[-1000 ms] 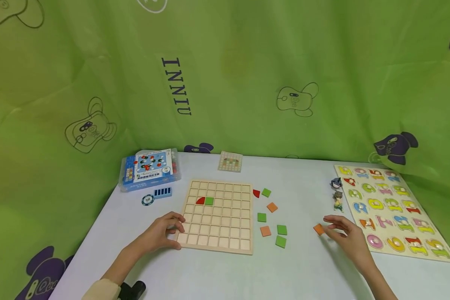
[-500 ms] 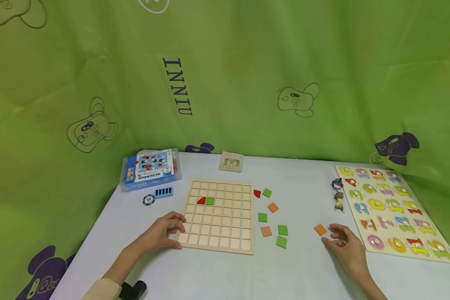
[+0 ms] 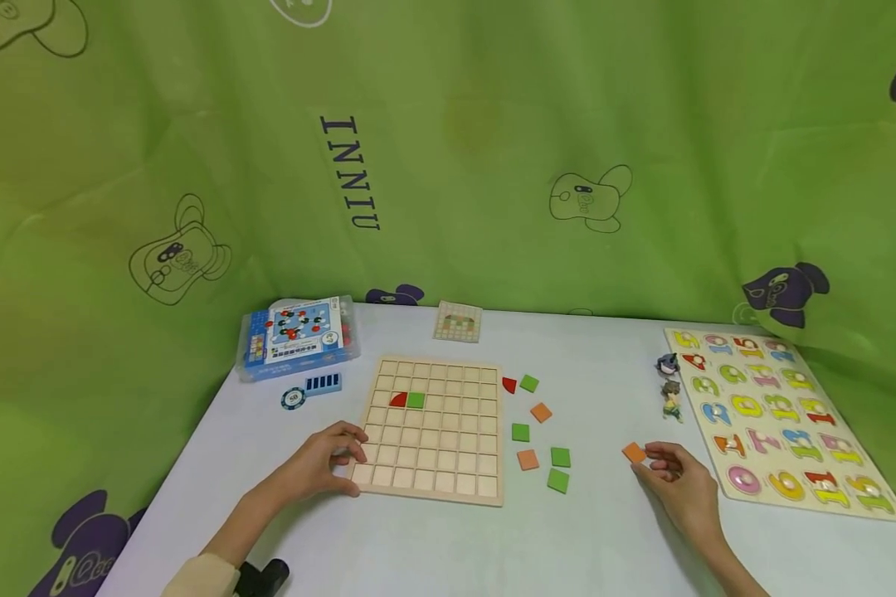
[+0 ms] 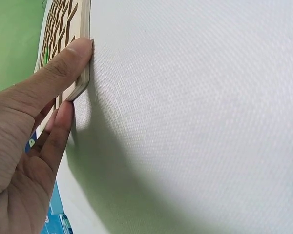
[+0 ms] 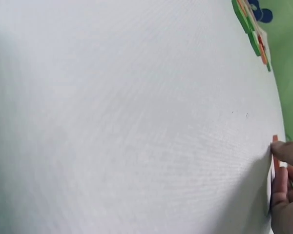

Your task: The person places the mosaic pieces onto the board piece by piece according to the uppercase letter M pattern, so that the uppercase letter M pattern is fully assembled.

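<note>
"INNIU" on the green cloth

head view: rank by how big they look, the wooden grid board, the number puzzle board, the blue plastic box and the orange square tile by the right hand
1. Wooden grid board and colourful number puzzle board: look alike, so unranked.
2. Blue plastic box.
3. Orange square tile, held by the right hand.
</note>
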{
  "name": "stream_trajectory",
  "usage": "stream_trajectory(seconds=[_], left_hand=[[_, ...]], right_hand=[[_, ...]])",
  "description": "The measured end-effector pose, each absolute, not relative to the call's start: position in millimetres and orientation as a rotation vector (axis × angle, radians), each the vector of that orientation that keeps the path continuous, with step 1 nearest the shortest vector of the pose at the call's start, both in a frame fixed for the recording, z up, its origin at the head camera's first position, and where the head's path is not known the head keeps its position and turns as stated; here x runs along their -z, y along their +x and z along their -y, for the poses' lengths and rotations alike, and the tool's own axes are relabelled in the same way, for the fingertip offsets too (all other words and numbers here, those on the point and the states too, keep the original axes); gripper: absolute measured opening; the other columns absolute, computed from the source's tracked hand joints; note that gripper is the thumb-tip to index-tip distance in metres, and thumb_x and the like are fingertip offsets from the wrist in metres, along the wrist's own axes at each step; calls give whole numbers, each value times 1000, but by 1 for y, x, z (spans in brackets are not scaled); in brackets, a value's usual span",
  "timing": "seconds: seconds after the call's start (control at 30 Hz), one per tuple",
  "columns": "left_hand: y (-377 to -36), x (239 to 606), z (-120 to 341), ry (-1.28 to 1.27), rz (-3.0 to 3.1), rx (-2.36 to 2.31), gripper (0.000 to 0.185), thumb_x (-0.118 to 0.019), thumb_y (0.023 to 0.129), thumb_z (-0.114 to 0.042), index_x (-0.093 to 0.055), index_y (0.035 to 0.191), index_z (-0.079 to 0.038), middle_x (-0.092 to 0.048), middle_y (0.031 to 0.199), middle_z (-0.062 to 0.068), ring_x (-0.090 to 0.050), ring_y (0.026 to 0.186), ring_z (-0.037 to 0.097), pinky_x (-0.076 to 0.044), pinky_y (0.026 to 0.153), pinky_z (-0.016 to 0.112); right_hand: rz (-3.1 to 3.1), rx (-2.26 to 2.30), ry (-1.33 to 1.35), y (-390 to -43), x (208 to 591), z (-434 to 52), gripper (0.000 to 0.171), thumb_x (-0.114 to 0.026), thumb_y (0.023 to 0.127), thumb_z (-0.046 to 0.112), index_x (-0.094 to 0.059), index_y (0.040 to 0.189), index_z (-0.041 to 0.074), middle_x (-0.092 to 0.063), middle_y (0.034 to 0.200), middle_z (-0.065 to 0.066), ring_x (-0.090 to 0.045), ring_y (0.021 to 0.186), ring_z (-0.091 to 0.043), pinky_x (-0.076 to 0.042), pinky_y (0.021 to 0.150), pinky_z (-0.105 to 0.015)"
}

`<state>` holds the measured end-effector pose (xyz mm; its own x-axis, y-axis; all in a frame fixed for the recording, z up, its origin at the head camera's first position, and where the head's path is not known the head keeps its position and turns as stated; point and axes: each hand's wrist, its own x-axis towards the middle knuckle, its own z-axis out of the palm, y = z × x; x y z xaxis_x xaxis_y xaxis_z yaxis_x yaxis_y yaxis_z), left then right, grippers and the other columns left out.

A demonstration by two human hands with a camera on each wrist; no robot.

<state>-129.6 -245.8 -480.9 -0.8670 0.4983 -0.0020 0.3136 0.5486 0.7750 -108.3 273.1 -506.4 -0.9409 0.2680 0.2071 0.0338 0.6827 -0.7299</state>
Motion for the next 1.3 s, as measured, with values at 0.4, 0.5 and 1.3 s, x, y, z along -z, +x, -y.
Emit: stream_trajectory(seconds=[0.4, 0.5, 1.3], left_hand=[[-129, 483, 247, 679, -2566, -1215, 31, -87, 66, -10, -66, 89, -9, -52, 122, 14, -51, 111, 34, -54, 83, 27], [-129, 483, 247, 677, -2562, -1218, 31, -87, 66, -10, -66, 89, -9, -52, 122, 14, -51, 111, 34, -54, 83, 27], [-132, 480, 245, 690, -2596, -1156, 32, -88, 64, -11, -65, 86, -10, -54, 119, 11, -51, 107, 29, -54, 80, 26]], right_hand=[[2576, -1295, -106, -111, 504, -282, 29, -75, 79, -2, -66, 106, -6, -68, 99, -21, -59, 72, 7, -48, 63, -7], [2569, -1374, -119, -112, 501, -286, 30, -74, 80, -3, -64, 108, -8, -70, 99, -16, -61, 75, 7, -49, 65, -8], [2351, -2020, -174, -131, 485, -287, 36, -69, 88, 5, -56, 120, -5, -67, 98, 18, -63, 86, 5, -52, 72, -13]])
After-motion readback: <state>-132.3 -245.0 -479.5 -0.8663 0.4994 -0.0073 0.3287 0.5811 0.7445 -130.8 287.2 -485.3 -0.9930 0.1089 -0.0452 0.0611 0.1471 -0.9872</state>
